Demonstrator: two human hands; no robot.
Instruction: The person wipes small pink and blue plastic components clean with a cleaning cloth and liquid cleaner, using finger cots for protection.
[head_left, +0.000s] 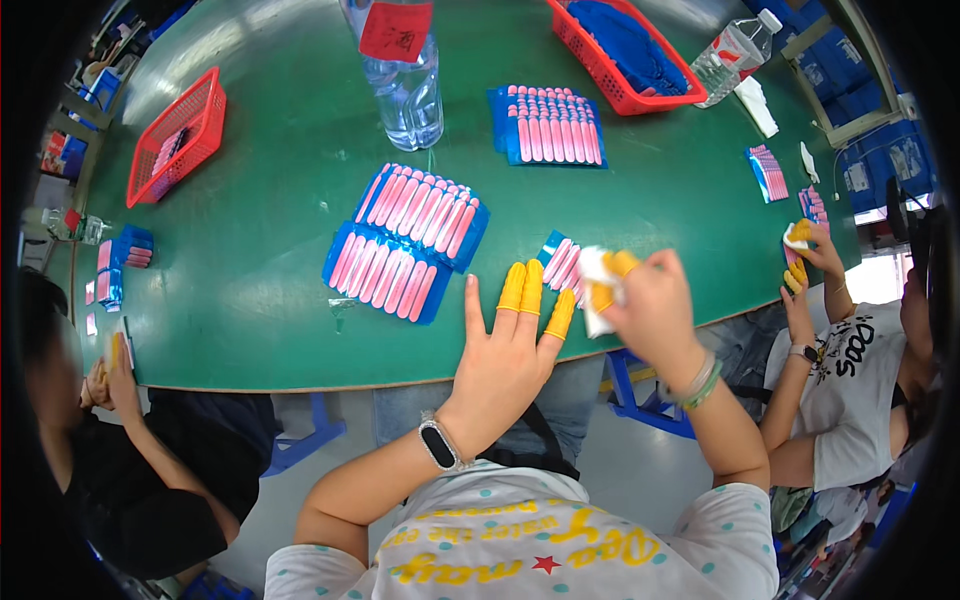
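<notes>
My left hand (508, 345) lies with its fingers stretched out on the green table, yellow finger cots on several of them. Its fingertips touch or rest beside a small blue sheet with pink strips (563, 262), partly hidden by my hands. My right hand (650, 305), a little blurred, grips a folded white cloth (597, 290) against the right side of that sheet; yellow cots cover fingers there too. Left of my left hand lies a stack of blue sheets with rounded pink strips (405, 240). A similar stack (555, 128) sits farther back.
On the green table (270, 270) stand a clear bottle with a red label (405, 95), a red basket (180, 140) at left, and another red basket holding blue material (630, 55). A second bottle (735, 60) stands beside it. Co-workers sit on both sides, their hands (812, 260) over similar pieces.
</notes>
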